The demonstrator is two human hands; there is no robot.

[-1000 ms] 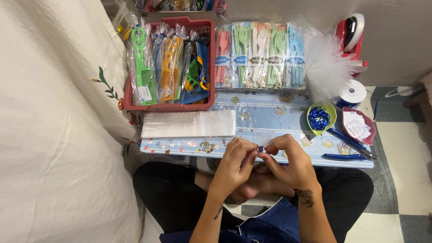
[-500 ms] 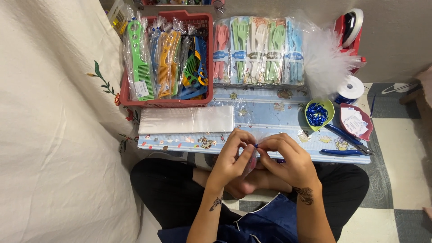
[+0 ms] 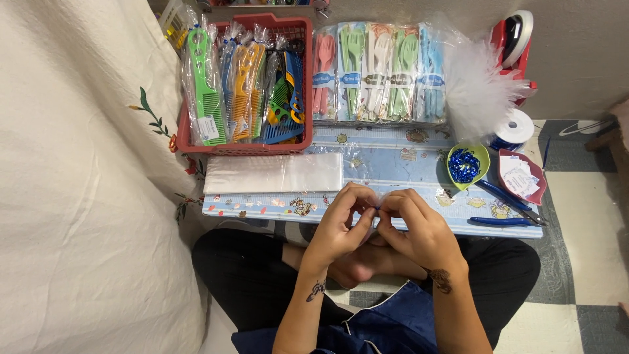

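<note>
Blue twist tie (image 3: pixel 377 206), tiny and mostly hidden, sits pinched between the fingertips of both hands just above the near edge of the desk (image 3: pixel 393 167), with a wisp of clear wrapping bunched around it. Left hand (image 3: pixel 341 226) is curled with thumb and forefinger closed on the tie from its side; right hand (image 3: pixel 419 229) mirrors it, fingers bent inward and thumb pressing, knuckles touching the other hand's. Both wrists angle in from the lap, so the work hangs close to the body where fine finger movements are easiest to see.

Just beyond the left hand, a flat stack of clear bags (image 3: pixel 272 174) lies along the desk's near side. Beyond the right hand stand a green dish of blue ties (image 3: pixel 466 164) and a red dish of paper tags (image 3: pixel 521 176), with blue-handled pliers (image 3: pixel 508 210) beside them. Farther back, a red basket (image 3: pixel 246 145) holds bagged combs, packaged fork-and-spoon sets (image 3: pixel 377 72) lean in a row, and a white ribbon spool (image 3: pixel 514 128) rests near a fluffy white tuft (image 3: pixel 478 88).
</note>
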